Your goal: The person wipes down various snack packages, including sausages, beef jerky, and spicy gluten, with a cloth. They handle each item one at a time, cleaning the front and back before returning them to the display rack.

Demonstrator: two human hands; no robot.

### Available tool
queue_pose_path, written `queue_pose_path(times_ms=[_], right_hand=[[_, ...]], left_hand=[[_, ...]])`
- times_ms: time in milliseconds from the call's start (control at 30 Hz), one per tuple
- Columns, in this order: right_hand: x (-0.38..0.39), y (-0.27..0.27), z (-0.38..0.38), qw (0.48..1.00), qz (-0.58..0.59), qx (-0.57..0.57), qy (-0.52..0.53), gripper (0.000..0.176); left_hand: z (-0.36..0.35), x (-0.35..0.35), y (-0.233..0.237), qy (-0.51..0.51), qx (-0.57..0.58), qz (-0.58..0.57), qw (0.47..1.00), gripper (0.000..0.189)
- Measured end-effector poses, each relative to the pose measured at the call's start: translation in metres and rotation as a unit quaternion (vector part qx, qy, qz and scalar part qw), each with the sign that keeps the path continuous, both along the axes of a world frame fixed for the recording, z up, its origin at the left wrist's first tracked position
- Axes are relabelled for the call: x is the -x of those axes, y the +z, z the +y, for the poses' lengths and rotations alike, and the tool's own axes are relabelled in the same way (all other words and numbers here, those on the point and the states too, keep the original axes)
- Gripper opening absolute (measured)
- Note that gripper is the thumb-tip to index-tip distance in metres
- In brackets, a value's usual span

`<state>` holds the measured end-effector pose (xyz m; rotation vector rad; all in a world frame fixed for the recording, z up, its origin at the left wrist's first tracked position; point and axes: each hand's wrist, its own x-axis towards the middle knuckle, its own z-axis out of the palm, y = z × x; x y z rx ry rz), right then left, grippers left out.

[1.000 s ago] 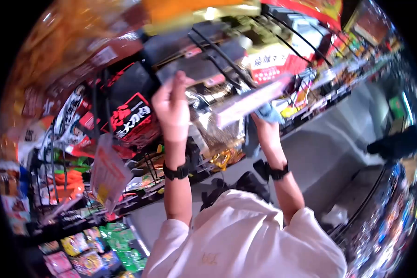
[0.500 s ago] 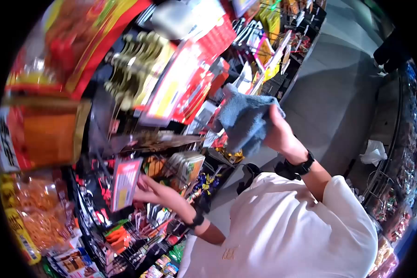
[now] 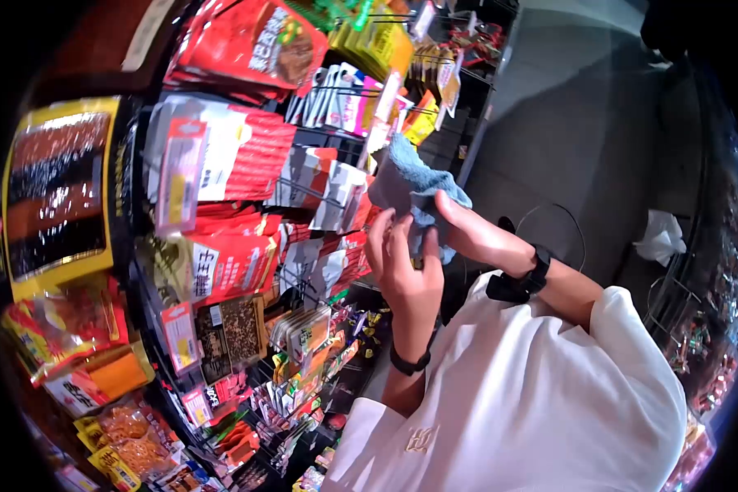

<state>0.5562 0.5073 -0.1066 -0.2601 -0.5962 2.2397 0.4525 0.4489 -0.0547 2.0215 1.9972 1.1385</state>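
Plainly grasped: grey-blue cloth [image 3: 421, 174]

In the head view, it is held by the right hand [image 3: 473, 231] near the aisle-side edge of the rack [image 3: 481, 119]; it is overlapped by the left hand [image 3: 410, 283], whose grip cannot be told; red packets [image 3: 236, 264] are hung alongside.

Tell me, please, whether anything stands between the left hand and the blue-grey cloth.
Nothing visible does: the left hand has its fingers up against or just over the blue-grey cloth, which the right hand holds. The hanging packets are off to the picture's left, not between them.
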Motion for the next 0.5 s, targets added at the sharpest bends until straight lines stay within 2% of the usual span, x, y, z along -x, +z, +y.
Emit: queue_pose_path(times_ms=[33, 67, 167, 267, 300, 367, 400, 467, 500], right_hand=[[-0.008, -0.005, 0.005, 0.999, -0.001, 0.032, 0.004, 0.059], [-0.011, -0.003, 0.010, 0.998, 0.005, 0.051, -0.035, 0.053], [-0.019, -0.022, 0.026, 0.999, 0.004, 0.039, -0.034, 0.043], [-0.042, -0.022, 0.035, 0.990, -0.133, -0.024, 0.051, 0.048], [-0.043, -0.024, 0.036, 0.990, -0.129, -0.023, 0.050, 0.048], [-0.043, -0.032, 0.038, 0.971, -0.174, -0.161, -0.014, 0.054], [-0.038, -0.050, 0.037, 0.951, -0.254, -0.171, -0.037, 0.054], [-0.050, -0.030, 0.042, 0.960, -0.235, -0.151, -0.026, 0.049], [-0.045, -0.048, 0.043, 0.956, -0.252, -0.150, -0.011, 0.045]], left_hand=[[0.008, -0.006, -0.008, -0.005, -0.005, 0.001, 1.000, 0.022], [0.017, -0.011, -0.016, -0.007, -0.014, 0.002, 1.000, 0.017], [0.032, -0.019, -0.028, 0.022, -0.028, -0.056, 0.998, 0.010], [0.037, -0.022, -0.024, 0.076, -0.002, -0.107, 0.991, 0.010], [0.041, -0.020, -0.022, 0.072, 0.004, -0.091, 0.993, 0.009], [0.049, -0.023, -0.017, 0.061, 0.010, -0.074, 0.995, 0.009], [0.052, -0.026, -0.014, 0.049, 0.022, -0.072, 0.996, 0.009], [0.058, -0.033, -0.010, 0.029, 0.036, -0.069, 0.997, 0.009], [0.059, -0.036, -0.009, -0.040, 0.055, -0.051, 0.996, 0.008]])
